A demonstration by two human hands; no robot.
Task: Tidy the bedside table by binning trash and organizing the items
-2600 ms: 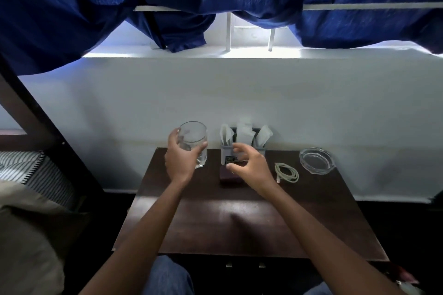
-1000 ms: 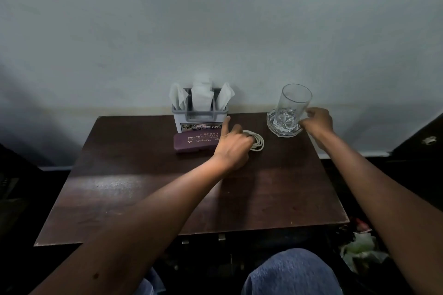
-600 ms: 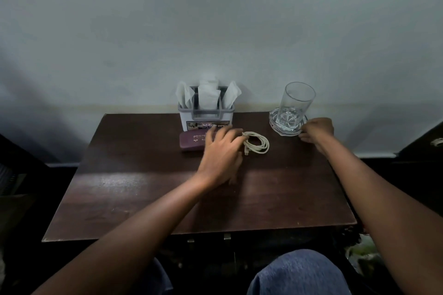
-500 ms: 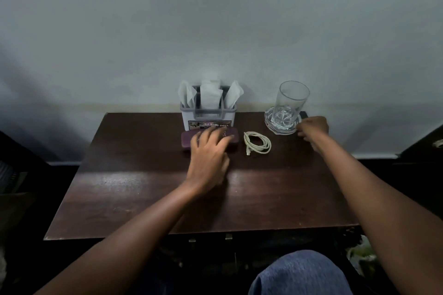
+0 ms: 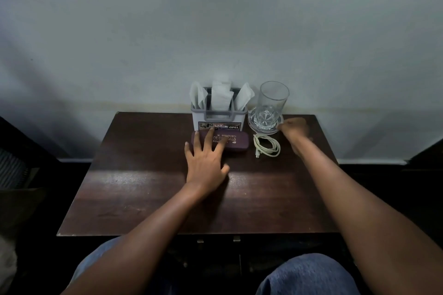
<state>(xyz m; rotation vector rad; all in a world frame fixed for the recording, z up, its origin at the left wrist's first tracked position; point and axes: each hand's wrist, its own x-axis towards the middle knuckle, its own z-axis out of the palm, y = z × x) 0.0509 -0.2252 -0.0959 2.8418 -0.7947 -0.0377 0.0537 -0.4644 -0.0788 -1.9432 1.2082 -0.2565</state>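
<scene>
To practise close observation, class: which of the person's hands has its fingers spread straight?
The left hand, its straight fingers resting on the purple glasses case; the right hand is curled up at the glass dish's rim.

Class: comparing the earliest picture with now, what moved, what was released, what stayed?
The clear drinking glass left the left hand and stands in the round glass ashtray, which slid left beside the white napkin holder, right hand at its rim. The left hand's fingers now lie on the maroon spectacle case. Holder and case stayed.
</scene>
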